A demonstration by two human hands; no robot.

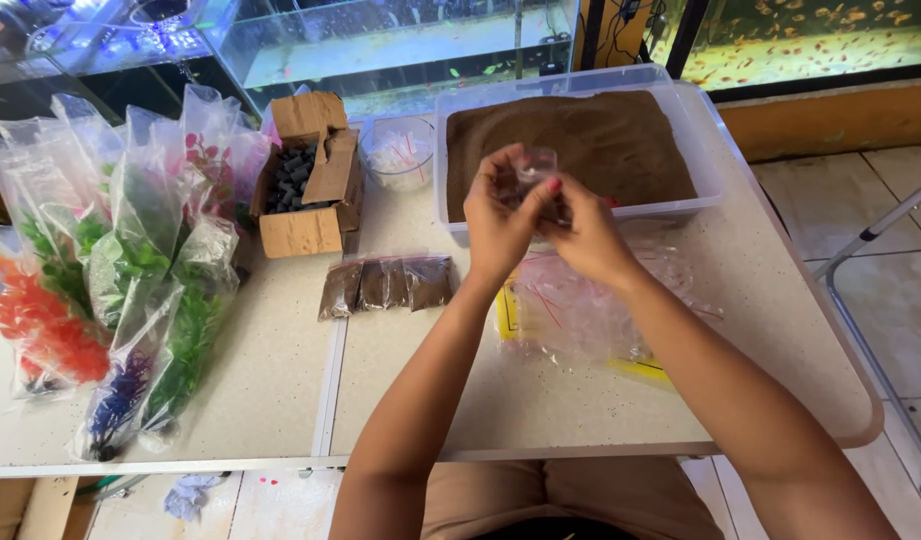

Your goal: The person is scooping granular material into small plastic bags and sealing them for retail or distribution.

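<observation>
Both hands meet above the speckled counter [280, 380]. The left hand [500, 215] and right hand [580, 230] pinch a small clear plastic bag [533, 165] between narrowed fingers [552, 186], seemingly by its mouth. Beneath them lies a heap of empty clear bags [580, 300]; to their left, three filled brown packets [388, 284]; just beyond, the clear tub of brown powder [580, 140].

Brown powder [580, 140], orange plastic plant [40, 320], clear small bag [533, 165].
</observation>
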